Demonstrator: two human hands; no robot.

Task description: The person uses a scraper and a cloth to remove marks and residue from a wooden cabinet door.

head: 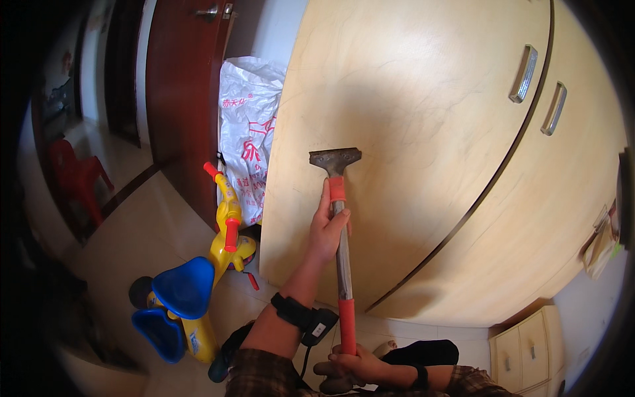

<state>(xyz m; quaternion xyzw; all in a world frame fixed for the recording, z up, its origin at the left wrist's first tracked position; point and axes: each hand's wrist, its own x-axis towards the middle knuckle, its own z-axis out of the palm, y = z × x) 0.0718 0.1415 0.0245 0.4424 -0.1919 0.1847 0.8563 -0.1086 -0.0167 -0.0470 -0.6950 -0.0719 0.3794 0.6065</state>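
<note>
A long-handled scraper (343,278) stands nearly upright in the picture, its dark metal blade head (336,158) before the pale wooden wardrobe door (421,164). Whether the blade touches the door I cannot tell. My left hand (328,226) grips the metal shaft just below the upper red sleeve, thumb laid across it. Lower down, my right hand (359,364) is closed around the bottom of the red grip. Dark scuff lines mark the door's surface above and around the blade.
At left stands a yellow and blue child's tricycle (182,288) with red handles. Behind it a white woven sack (250,124) leans by a dark red door (186,89). A red plastic chair (79,173) is farther left. A small drawer cabinet (528,350) stands lower right.
</note>
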